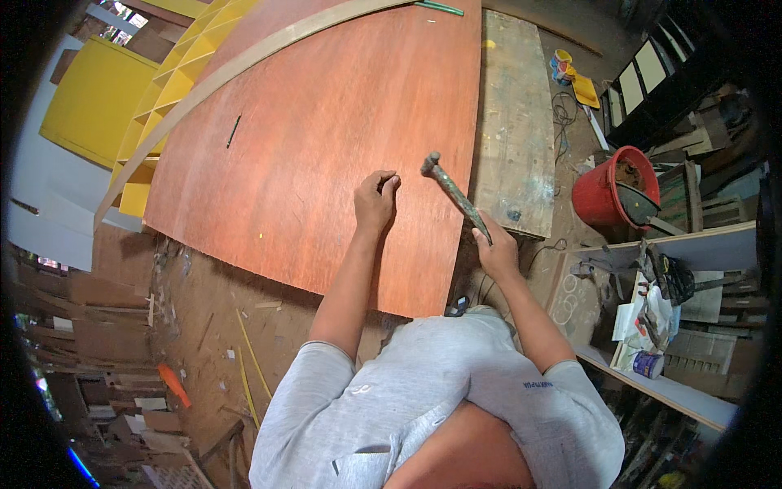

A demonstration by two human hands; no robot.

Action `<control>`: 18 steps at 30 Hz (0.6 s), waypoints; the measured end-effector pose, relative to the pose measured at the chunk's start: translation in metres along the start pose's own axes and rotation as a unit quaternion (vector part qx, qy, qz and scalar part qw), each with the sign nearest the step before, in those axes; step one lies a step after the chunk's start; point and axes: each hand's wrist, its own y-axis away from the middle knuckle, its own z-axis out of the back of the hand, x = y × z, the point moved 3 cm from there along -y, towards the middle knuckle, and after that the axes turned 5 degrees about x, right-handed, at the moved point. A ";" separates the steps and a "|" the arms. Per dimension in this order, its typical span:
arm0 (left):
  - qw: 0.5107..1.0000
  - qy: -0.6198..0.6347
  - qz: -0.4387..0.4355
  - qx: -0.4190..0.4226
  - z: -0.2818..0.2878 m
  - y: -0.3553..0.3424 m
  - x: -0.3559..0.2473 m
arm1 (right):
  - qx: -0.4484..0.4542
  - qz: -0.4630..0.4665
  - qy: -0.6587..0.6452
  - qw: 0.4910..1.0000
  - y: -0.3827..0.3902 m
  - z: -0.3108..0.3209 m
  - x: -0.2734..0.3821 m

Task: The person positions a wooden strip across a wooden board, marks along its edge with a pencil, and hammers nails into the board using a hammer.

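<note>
From the head camera I look down on a large reddish plywood sheet (326, 138) lying across a table, its near edge just ahead of the grey shirt. My left hand (375, 200) rests on the sheet near its right edge, fingers curled in and thumb and forefinger pinched close at the top; they may be steadying a nail, though anything held there is too small for me to make out. My right hand (497, 248) is wrapped around the handle of a worn hammer (452, 191), whose head is raised and tilted in over the sheet, just beside the left fingertips and apart from them.

A pale curved strip (244, 61) runs along the sheet's far left edge, and a short dark mark or tool (234, 130) lies on the sheet well away from both hands. A paint-stained plank (513, 122) lies alongside the sheet on the right. Beyond it stands a red bucket (615, 187); a yellow shelf unit (163, 90) sits at the upper left.

By my reading, the work is at an early stage: the sheet's face looks bare, with no row of nail heads visible near the hands, and the hammer is poised, not landed. Most of the fixing along this edge appears left to do.
</note>
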 end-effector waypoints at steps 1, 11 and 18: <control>1.000 -0.006 -0.011 -0.003 0.001 0.000 0.002 | -0.021 0.000 -0.026 0.999 0.002 -0.001 -0.004; 0.999 -0.018 -0.034 -0.008 -0.003 -0.004 0.005 | -0.050 0.005 -0.056 0.997 0.006 0.001 -0.004; 0.984 -0.155 -0.087 0.003 -0.002 0.003 -0.011 | -0.060 0.050 -0.017 0.997 0.000 0.008 0.025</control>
